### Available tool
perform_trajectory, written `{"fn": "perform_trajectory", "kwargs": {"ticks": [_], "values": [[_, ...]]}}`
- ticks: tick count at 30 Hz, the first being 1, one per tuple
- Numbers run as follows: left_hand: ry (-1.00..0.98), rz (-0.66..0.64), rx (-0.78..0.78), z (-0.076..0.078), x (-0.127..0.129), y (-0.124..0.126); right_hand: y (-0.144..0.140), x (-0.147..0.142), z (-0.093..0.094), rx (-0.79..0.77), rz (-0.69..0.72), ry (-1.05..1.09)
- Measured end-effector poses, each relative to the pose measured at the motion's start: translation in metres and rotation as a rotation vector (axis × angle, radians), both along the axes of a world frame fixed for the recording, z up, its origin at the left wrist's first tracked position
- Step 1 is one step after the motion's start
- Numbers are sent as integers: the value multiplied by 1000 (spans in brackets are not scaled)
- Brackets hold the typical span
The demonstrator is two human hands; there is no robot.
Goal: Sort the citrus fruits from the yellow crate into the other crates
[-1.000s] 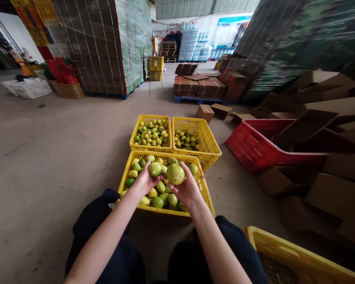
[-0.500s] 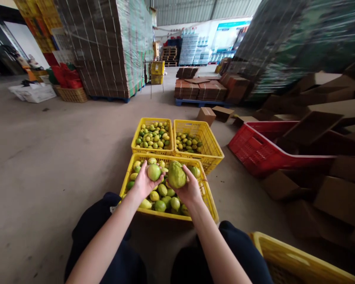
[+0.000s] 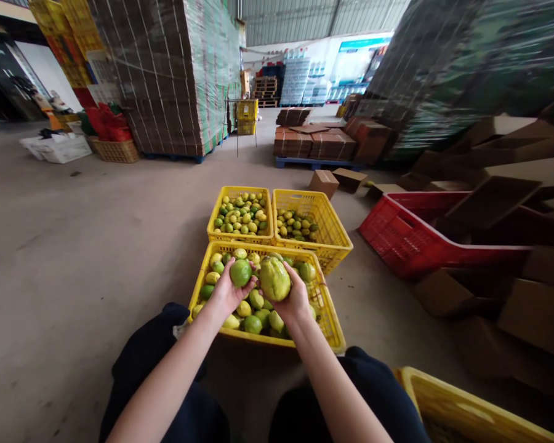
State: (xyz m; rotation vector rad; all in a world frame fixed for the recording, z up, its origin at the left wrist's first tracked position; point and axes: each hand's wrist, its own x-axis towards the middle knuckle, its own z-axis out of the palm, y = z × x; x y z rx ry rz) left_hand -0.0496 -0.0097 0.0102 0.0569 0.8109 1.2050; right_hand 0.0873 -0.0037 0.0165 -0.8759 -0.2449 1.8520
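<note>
Over the near yellow crate (image 3: 337, 329), both hands hold up citrus fruit. My left hand (image 3: 228, 295) is closed around a smooth, round green lemon (image 3: 240, 273). In my right hand (image 3: 297, 301) lies a larger, bumpy yellow-green lemon (image 3: 275, 279), its fingers partly hidden behind the fruit. The two fruits are close together but apart. Below them the crate holds many green and yellow lemons (image 3: 252, 324), partly covered by my hands and wrists.
Behind stand two yellow crates, the left one (image 3: 208, 229) fuller of small lemons than the right one (image 3: 337, 231). A red crate (image 3: 388, 237) with cardboard boxes (image 3: 493, 200) is to the right. Another yellow crate (image 3: 466, 400) sits near my right knee. Wrapped pallets (image 3: 152, 74) rise behind.
The fruit in my left hand has turned and now shows a greener side. The bumpy fruit in my right hand has also turned, showing a yellower side. The view has shifted slightly.
</note>
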Motion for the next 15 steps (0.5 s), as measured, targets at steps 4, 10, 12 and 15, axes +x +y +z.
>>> {"fn": "perform_trajectory", "kwargs": {"ticks": [4, 10, 12, 15], "values": [[-77, 15, 14, 1, -1, 0, -1, -2, 2, -61, 12, 58], [10, -29, 26, -16, 1, -1, 0, 5, 9, -72, -9, 113], [91, -132, -5, -38, 6, -11, 2, 15, 10, -57, -31, 98], [236, -413, -63, -81, 17, -42, 6, 33, 9, -93, -58, 67]]}}
